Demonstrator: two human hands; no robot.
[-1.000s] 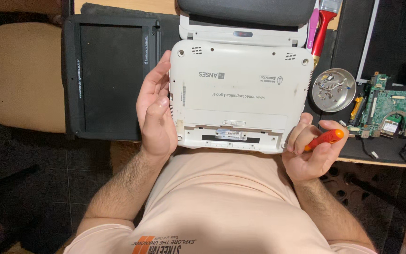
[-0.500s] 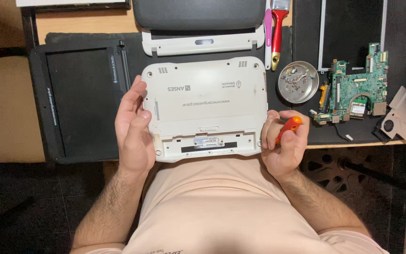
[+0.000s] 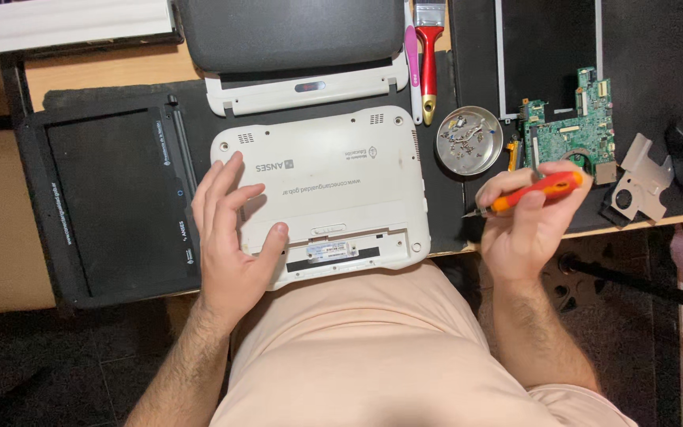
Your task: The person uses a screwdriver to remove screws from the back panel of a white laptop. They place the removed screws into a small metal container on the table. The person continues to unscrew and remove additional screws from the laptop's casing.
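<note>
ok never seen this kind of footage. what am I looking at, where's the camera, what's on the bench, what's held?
There is no robot: one camera on a person's head looks down at their own two bare hands. The left hand lies flat on a small white laptop turned underside up on the desk. The right hand holds an orange-handled screwdriver off to the side, clear of the laptop. Also there: a round metal dish of screws, a green circuit board, a red-handled brush and a black screen panel.
</note>
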